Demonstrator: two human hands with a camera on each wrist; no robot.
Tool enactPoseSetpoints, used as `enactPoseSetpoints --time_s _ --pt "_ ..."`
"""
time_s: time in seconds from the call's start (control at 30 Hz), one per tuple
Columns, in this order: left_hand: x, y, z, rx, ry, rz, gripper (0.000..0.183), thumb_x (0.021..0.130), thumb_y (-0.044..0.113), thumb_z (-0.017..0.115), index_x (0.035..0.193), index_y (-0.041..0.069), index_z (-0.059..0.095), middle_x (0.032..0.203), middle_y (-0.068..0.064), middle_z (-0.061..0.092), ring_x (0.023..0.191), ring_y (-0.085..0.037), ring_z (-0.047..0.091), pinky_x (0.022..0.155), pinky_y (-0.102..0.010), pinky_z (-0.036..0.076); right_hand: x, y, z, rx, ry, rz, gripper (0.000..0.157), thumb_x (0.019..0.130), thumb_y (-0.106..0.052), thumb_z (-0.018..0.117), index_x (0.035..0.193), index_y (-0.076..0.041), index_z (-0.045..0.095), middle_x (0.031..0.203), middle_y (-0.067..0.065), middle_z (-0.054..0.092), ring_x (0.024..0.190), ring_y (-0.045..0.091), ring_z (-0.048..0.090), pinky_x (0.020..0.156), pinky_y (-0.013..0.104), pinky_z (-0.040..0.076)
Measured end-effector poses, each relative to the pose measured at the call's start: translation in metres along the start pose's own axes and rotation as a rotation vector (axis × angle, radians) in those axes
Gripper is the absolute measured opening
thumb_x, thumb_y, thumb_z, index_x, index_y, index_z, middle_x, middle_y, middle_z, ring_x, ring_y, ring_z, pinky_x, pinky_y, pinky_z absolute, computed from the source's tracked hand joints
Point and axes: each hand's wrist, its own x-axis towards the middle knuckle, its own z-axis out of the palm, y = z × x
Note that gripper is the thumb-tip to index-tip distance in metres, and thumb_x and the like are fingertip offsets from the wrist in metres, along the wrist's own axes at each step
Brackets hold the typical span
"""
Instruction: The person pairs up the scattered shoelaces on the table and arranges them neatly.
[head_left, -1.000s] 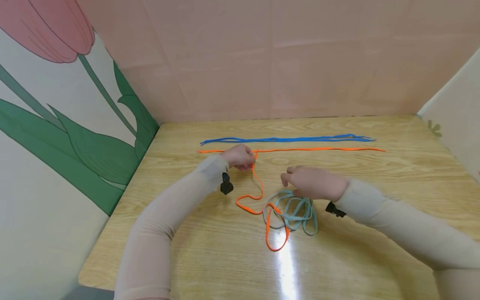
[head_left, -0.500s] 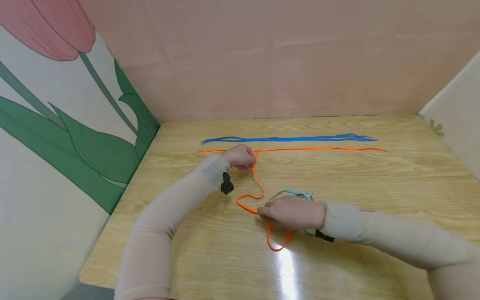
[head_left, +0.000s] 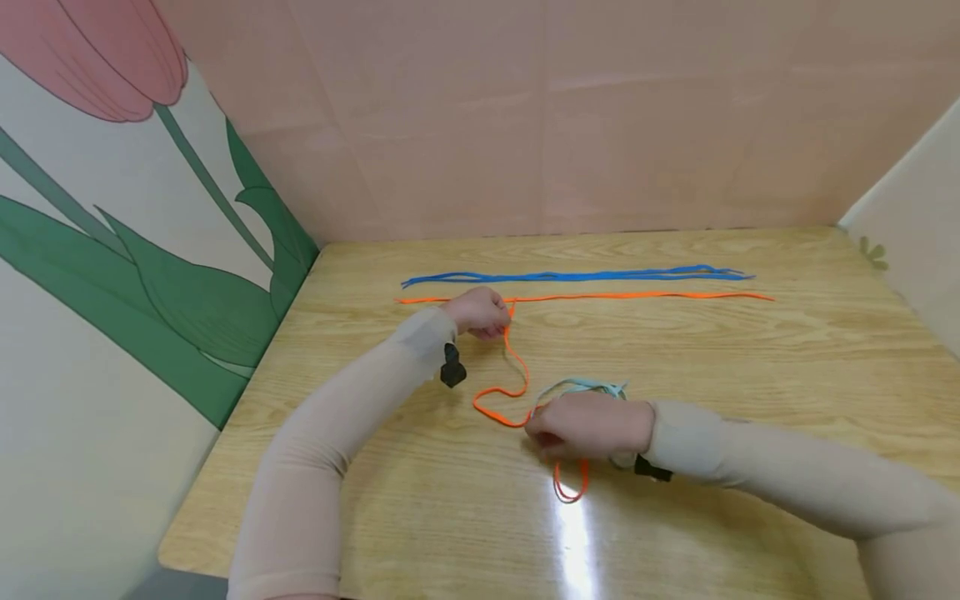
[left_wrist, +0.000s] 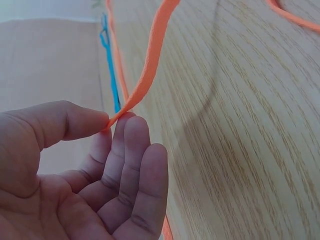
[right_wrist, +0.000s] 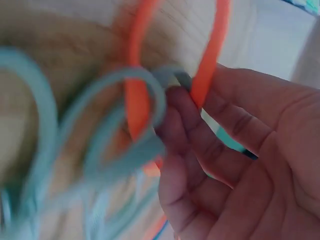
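Note:
An orange shoelace (head_left: pixel 527 377) winds in loose curves over the table. My left hand (head_left: pixel 478 312) pinches one end between thumb and fingertips; the left wrist view shows the flat orange shoelace (left_wrist: pixel 152 55) rising from that pinch. Nearer the front, my right hand (head_left: pixel 588 427) pinches the same lace farther along, and an orange loop hangs below it. A tangle of pale green shoelaces (head_left: pixel 581 384) lies under and behind the right hand, mostly hidden in the head view. Close to the fingers in the right wrist view, green loops (right_wrist: pixel 45 105) cross the orange.
Across the back of the wooden table (head_left: pixel 750 358), blue shoelaces (head_left: pixel 577 277) lie stretched side to side. Another orange shoelace (head_left: pixel 637 295) runs straight in front of them, just behind the left hand. A pink wall covering (head_left: pixel 540 125) stands behind the table.
My right hand came down and left from above the green tangle and took hold of the orange lace, then shifted slightly right, drawing the loop with it. The left hand stays put.

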Motion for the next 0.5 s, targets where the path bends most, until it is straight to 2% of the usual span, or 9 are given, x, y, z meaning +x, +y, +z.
enactPoseSetpoints --time_s 0.17,0.3,0.5 --pt "0.001 -0.001 -0.002 -0.006 -0.002 -0.005 0.012 0.096 0.011 0.056 0.092 0.001 0.061 0.080 -0.008 0.062 0.078 -0.025 0.061 0.088 -0.045 0.054 -0.009 0.010 -0.018 0.155 -0.022 0.020 0.020 0.085 -0.001 0.066 0.086 -0.019 0.057 0.072 -0.013 0.055 0.066 0.000 0.050 0.061 0.019 0.044" --pt "0.001 -0.002 -0.003 -0.019 -0.012 -0.004 0.013 0.096 0.010 0.055 0.093 -0.002 0.061 0.078 -0.008 0.062 0.073 -0.023 0.060 0.086 -0.046 0.053 -0.015 0.015 -0.031 0.248 -0.021 0.075 0.022 0.085 -0.002 0.069 0.092 -0.015 0.053 0.077 -0.009 0.063 0.068 0.001 0.058 0.065 0.022 0.049" --pt "0.000 -0.002 -0.002 -0.027 -0.012 -0.003 0.013 0.096 0.009 0.055 0.093 -0.003 0.061 0.076 -0.008 0.061 0.070 -0.021 0.059 0.085 -0.046 0.053 -0.016 0.013 -0.041 0.232 -0.002 0.102 0.025 0.083 -0.004 0.074 0.094 -0.014 0.053 0.082 -0.008 0.064 0.073 0.002 0.059 0.066 0.022 0.049"
